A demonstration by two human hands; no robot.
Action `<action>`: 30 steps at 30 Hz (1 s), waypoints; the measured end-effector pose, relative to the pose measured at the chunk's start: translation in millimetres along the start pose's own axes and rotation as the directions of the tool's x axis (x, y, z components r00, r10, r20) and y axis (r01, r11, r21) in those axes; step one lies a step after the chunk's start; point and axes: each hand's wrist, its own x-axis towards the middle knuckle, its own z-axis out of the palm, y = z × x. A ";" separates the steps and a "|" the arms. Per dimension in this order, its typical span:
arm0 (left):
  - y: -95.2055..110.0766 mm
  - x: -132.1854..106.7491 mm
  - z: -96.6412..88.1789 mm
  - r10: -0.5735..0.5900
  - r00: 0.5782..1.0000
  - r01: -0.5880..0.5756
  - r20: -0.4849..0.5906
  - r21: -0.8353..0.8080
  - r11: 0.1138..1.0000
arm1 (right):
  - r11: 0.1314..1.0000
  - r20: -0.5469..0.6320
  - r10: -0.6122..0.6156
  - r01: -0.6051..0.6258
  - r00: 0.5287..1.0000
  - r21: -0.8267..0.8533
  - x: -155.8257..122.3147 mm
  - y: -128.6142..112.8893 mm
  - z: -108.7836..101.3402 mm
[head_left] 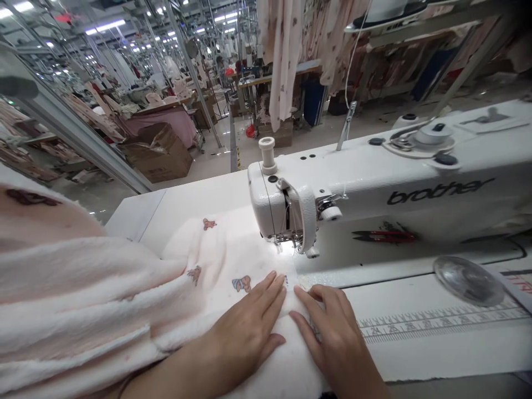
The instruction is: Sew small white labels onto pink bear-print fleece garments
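Note:
My left hand (249, 324) lies flat and open on a white fleece fabric (233, 260) printed with small cartoon figures. My right hand (332, 332) rests beside it, fingers stretched out on the fabric's right edge. Both sets of fingertips point toward the lit presser foot and needle (291, 241) of a white Brother sewing machine (374, 188). The fabric runs under the foot. A large bunch of the same fleece (75, 288) is piled over my left forearm and the table's left side.
Red thread snips (384, 236) lie under the machine arm. A round metal disc (467, 280) sits right of a printed ruler (436, 321) on the white table (415, 343). Cardboard boxes (160, 152), hanging fabric (286, 55) and other workstations fill the background.

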 end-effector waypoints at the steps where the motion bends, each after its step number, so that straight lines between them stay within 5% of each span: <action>1: -1.5 0.4 3.1 0.023 1.000 -0.023 0.011 0.000 1.000 | 1.000 -0.002 -0.002 0.002 1.000 0.000 -0.2 0.0 -0.2; 24: -7.5 4.7 5.0 0.030 0.995 -0.037 0.095 0.071 0.997 | 1.000 -0.013 0.020 -0.020 1.000 0.009 -4.1 -2.2 -3.4; 30: -7.8 3.2 11.0 0.038 0.998 -0.045 0.056 0.123 0.991 | 0.999 0.262 0.028 -0.021 0.965 -0.031 47.7 37.3 -9.4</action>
